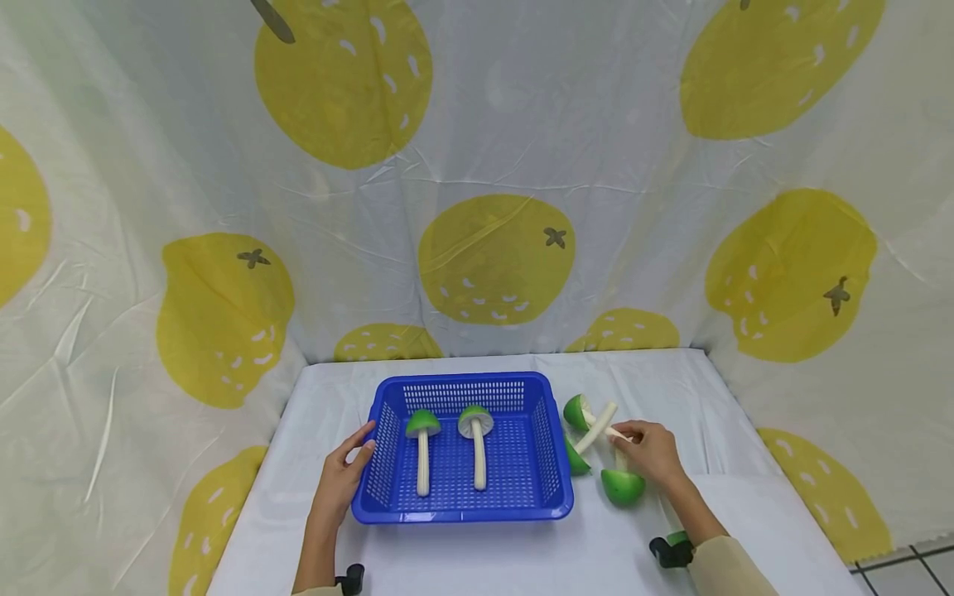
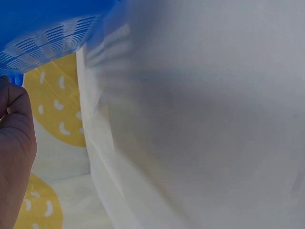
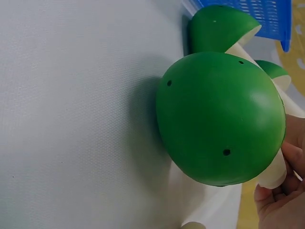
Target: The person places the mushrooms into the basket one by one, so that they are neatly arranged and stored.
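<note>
A blue plastic basket [image 1: 462, 519] sits on the white-covered table. Inside lie two toy mushrooms, a left one [image 1: 423, 455] and a right one [image 1: 479, 455], with green caps away from me and pale stems toward me. My left hand [image 1: 343, 476] grips the basket's left rim, its thumb bent at the edge. Right of the basket, several more mushrooms lie crossed, among them one with its round cap [image 1: 622, 488] nearest me. There my right hand [image 1: 652, 451] pinches a pale mushroom stem [image 3: 272, 175]; which cap it belongs to is partly hidden.
A lemon-print cloth [image 1: 499, 261] hangs behind and at both sides of the table [image 1: 447, 563]. Something green [image 1: 676, 538] shows partly behind the black wrist camera [image 1: 671, 553] on my right arm. Floor tiles [image 1: 913, 571] appear at the lower right.
</note>
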`<state>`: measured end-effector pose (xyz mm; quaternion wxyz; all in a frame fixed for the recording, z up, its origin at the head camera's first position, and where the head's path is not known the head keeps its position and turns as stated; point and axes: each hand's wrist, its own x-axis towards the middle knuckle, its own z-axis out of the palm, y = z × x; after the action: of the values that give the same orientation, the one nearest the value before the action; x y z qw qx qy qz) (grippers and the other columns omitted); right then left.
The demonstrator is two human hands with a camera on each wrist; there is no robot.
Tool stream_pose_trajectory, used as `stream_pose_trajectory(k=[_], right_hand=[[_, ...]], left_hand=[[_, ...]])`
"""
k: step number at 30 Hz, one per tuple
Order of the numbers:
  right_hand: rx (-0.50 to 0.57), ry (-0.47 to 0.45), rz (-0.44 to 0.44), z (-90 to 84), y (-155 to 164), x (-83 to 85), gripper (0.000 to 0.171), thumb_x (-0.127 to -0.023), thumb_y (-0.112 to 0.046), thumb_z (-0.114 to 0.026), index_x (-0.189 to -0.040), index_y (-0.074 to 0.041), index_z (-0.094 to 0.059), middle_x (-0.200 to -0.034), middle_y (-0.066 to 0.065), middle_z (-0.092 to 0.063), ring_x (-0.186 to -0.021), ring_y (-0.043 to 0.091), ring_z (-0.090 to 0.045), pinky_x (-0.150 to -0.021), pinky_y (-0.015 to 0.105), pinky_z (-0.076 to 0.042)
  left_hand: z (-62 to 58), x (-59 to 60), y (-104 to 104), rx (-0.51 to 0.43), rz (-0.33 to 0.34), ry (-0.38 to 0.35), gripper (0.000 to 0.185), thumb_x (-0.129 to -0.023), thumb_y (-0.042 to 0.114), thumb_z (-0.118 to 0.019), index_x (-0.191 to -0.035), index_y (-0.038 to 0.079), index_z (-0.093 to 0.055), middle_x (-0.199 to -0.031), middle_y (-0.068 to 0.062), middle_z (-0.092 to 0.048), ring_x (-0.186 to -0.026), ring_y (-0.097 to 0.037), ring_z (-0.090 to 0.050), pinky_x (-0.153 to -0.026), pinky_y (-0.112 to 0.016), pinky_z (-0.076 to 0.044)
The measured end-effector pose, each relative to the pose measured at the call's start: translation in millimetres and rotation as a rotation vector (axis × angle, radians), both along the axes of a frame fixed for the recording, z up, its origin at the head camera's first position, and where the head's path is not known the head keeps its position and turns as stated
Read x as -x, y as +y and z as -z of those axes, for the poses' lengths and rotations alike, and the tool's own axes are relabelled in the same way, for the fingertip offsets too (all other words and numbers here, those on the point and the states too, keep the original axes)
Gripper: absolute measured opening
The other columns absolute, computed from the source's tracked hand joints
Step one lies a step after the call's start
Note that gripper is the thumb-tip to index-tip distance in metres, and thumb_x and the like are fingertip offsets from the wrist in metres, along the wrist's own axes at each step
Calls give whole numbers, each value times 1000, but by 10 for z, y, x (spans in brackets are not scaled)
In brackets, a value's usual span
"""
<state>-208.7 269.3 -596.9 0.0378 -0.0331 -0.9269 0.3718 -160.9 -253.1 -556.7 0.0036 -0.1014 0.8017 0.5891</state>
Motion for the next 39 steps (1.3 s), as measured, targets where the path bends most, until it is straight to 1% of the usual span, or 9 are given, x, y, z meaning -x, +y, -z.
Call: stream_pose_trajectory(k=[8, 13, 15, 18, 21, 23, 31, 36, 39], right_hand=[[78, 9, 116, -84, 24, -8, 37, -94, -28, -77, -119, -2, -75, -103, 13, -76, -82, 13, -57, -65, 21, -46], [122, 42, 164, -157, 54, -6, 38, -93, -30, -78, -119, -2, -75, -99, 13, -75, -77, 8, -54, -61, 21, -44], [140, 59, 179, -176, 68, -3, 39, -93, -31, -78, -119, -2, -75, -98, 12, -74, -76, 5, -54, -60, 21, -44], [167, 73, 195, -199, 88, 9, 40, -94, -33, -77, -120, -3, -75, -99, 12, -74, -76, 2, -55, -60, 20, -46], [205, 70, 206, -230, 93, 18, 42, -95, -35, -76, -121, -3, -74, -101, 11, -74, -77, -1, -56, -61, 20, -48], [236, 60, 209, -264, 81, 16, 44, -95, -37, -76, -122, -3, -74, -101, 8, -75, -78, -2, -57, -62, 19, -48], [367, 26, 202, -415, -5, 0, 50, -93, -41, -76, -126, -3, -72, -93, -11, -71, -81, -3, -59, -66, 19, -50], [417, -1, 176, -512, -73, -8, 54, -94, -43, -75, -130, -3, -69, -96, -12, -70, -85, -2, -60, -70, 19, -51], [457, -9, 161, -557, -118, 5, 56, -93, -44, -76, -131, -3, -69, -97, -12, -70, -87, -2, -60, -72, 18, -52]], left_hand=[[6, 2, -13, -15, 7, 3, 46, -106, 27, -60, -150, 16, -55, -131, -20, -57, -100, -30, -67, -75, -25, -56], [21, 12, -17, -9, 5, 1, 46, -106, 27, -60, -150, 17, -56, -131, -19, -57, -100, -30, -66, -75, -24, -55], [76, 39, -32, -6, 3, -1, 46, -106, 27, -60, -150, 18, -55, -132, -19, -56, -101, -30, -66, -76, -24, -55], [212, 93, -68, 1, -5, -6, 47, -106, 31, -60, -151, 21, -55, -135, -18, -56, -103, -29, -65, -76, -23, -54], [338, 134, -107, 12, -10, -4, 48, -105, 35, -60, -151, 24, -54, -137, -16, -56, -106, -27, -64, -77, -23, -54], [379, 141, -122, 19, -11, 3, 48, -105, 38, -60, -151, 25, -54, -137, -15, -56, -108, -26, -63, -77, -23, -53], [384, 131, -107, 23, -4, 25, 51, -102, 46, -61, -149, 29, -56, -137, -13, -57, -114, -28, -60, -81, -24, -52], [393, 119, -101, 37, -6, 23, 51, -103, 47, -60, -150, 28, -55, -137, -14, -57, -122, -31, -57, -87, -27, -52], [406, 124, -108, 47, -14, 17, 50, -103, 47, -59, -149, 29, -56, -136, -12, -57, -123, -32, -57, -89, -28, -53]])
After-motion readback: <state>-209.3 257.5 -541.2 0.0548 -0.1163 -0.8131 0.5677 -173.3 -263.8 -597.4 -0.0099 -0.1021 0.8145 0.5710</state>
